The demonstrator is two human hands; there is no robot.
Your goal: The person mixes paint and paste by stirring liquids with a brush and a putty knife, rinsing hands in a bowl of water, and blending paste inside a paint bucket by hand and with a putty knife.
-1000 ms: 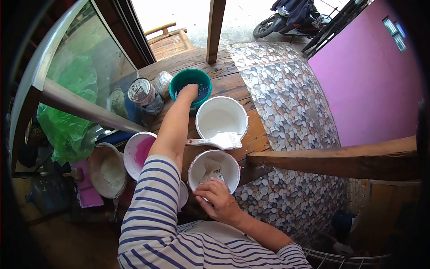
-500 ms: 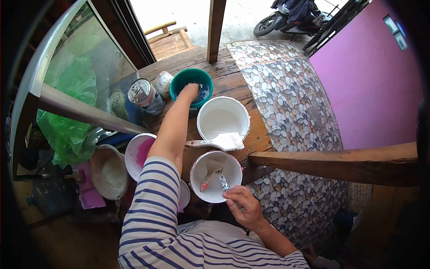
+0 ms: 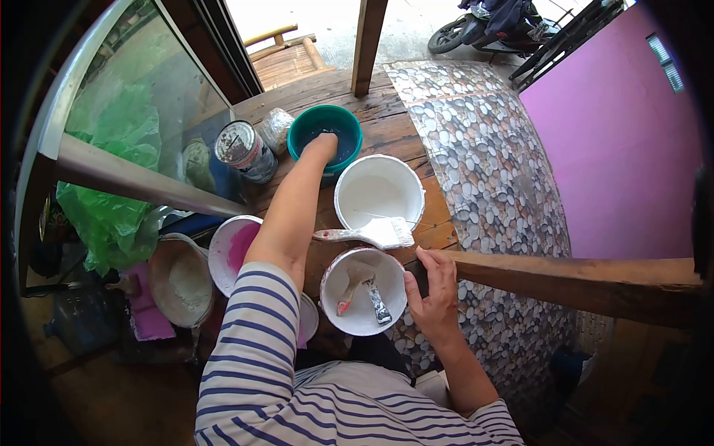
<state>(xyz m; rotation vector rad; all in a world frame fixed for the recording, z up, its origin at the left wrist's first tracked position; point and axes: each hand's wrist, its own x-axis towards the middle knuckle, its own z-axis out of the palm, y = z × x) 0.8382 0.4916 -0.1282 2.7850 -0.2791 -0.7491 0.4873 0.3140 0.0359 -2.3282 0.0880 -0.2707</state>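
My left hand [image 3: 322, 148] reaches down into a teal bucket [image 3: 303, 119] of dark water; its fingers are hidden inside. My right hand [image 3: 433, 293] is open beside the right rim of a white bucket [image 3: 342, 312], fingers apart and holding nothing. Inside that bucket lie a brush with a reddish handle tip [image 3: 345, 303] and a brush with a paint-speckled handle [image 3: 380, 306]. Another white bucket [image 3: 372, 195] holds whitish paint. A wide white-coated brush [image 3: 383, 233] lies between the two white buckets.
Left of the teal bucket stand a paint can [image 3: 245, 151] and a wrapped bundle [image 3: 276, 129]. A pink-stained bucket [image 3: 230, 249] and a bucket with pale material [image 3: 182, 286] sit at the left. A wooden beam [image 3: 565, 279] juts in from the right.
My right hand has left the speckled brush handle and moved up and right, opening beside the bucket rim. My left hand remains in the teal bucket. The view has shifted slightly.
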